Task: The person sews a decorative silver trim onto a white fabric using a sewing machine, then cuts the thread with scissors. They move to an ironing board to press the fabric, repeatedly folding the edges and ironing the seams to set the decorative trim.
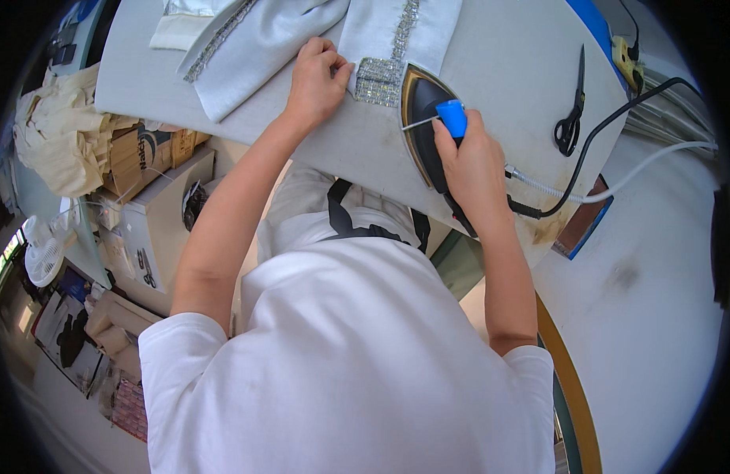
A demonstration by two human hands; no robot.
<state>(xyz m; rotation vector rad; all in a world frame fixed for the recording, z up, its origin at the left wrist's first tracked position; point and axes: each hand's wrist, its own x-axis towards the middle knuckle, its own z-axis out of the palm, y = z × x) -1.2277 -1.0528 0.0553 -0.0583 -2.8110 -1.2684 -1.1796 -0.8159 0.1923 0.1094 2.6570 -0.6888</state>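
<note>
My right hand [477,167] is wrapped round the handle of a steam iron [420,146], dark with a gold-coloured rim and a blue part on top. The iron's front end lies against the glittery grey band [378,81] at the end of a white garment piece [434,31]. On the band's other side my left hand [316,85] is closed, thumb and fingers pinching at the cloth edge. Just beyond that hand, another white piece with a sparkly trim [246,67] spreads over the pale ironing table [515,63].
Black scissors [570,118] lie on the table at the right. A black cord [598,130] and a whitish hose [618,189] run from the iron past the right edge. At the left stand cardboard boxes [132,162] with cream cloth [61,130] and a white fan [45,253].
</note>
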